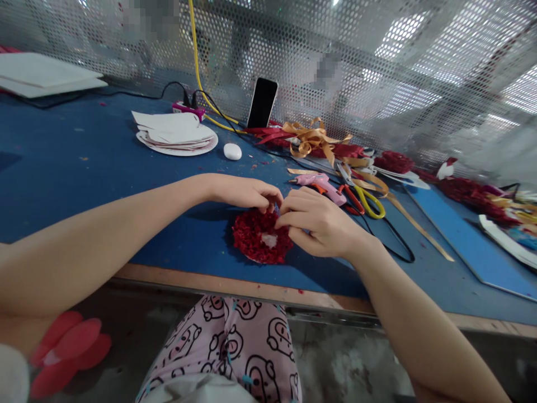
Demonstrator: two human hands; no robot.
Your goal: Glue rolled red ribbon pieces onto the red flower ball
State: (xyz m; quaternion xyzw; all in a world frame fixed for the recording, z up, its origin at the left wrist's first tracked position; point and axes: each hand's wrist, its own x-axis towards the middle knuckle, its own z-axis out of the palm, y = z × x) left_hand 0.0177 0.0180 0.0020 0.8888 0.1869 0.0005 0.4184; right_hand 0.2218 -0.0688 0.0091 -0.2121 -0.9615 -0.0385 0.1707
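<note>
At the worktop [62, 151]'s front edge, the left hand [249, 194] and right hand [316, 221] partly hide the rosette [254, 238]; whether their curled fingers [296, 217] grasp it is unclear.

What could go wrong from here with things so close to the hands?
The pink glue gun lies just beyond the right hand and, if hot, might burn it. The black cable loops beside the right forearm, so an outward move could snag it. The red ruffled piece lies near the table's front edge and might fall.
</note>
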